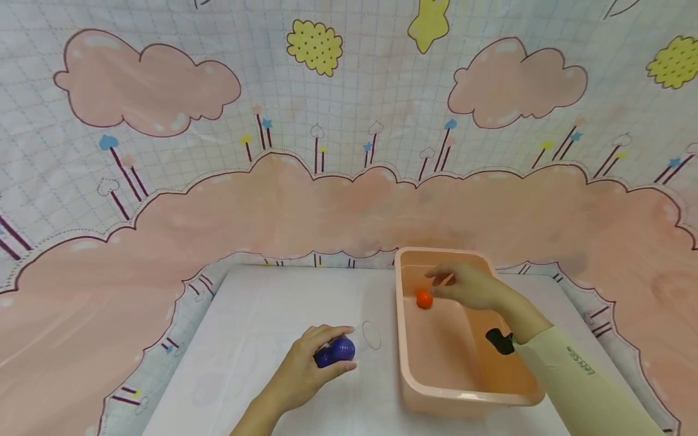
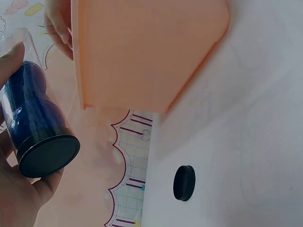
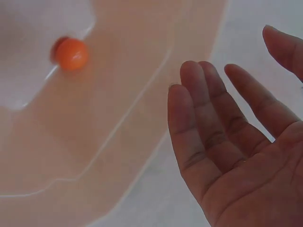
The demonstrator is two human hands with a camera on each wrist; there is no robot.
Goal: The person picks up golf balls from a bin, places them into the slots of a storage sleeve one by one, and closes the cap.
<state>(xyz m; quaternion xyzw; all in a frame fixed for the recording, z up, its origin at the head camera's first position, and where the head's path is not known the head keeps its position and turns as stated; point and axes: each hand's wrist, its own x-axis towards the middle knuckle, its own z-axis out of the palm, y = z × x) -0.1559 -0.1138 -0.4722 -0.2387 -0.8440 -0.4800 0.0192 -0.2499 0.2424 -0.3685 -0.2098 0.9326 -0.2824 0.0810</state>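
Left hand (image 1: 305, 363): fingers curled round a clear plastic cylindrical tube (image 2: 38, 106), thumb on one side, the other fingers on the opposite side. Tube has glossy dark blue balls (image 1: 342, 349) inside, two visible one against the other in the left wrist view. One end carries a black round end cap (image 2: 49, 157); the clear rim at the other end points toward the basin. Tube is held up off the table, tilted in the left wrist view.

Right hand (image 1: 470, 287): inside the outline of a peach plastic rectangular basin with rounded corners (image 1: 403, 339), head view. Fingers extended and apart from the thumb, palm bare in the right wrist view, nothing gripped. A small bright orange ball (image 1: 424, 299) sits in the basin, low down by the left wall toward the far end. Fingertips overlap it in the head view; right wrist view shows a gap, so no grip on it.

Basin stands on the white table (image 1: 272, 309), right of the left hand. Loose black round lid (image 2: 184, 183) on the table, standing on edge or flat: can't tell. Pink-and-white cartoon cloud sheet (image 1: 338, 212) behind. Pale sleeve (image 1: 578, 375) on the right arm.
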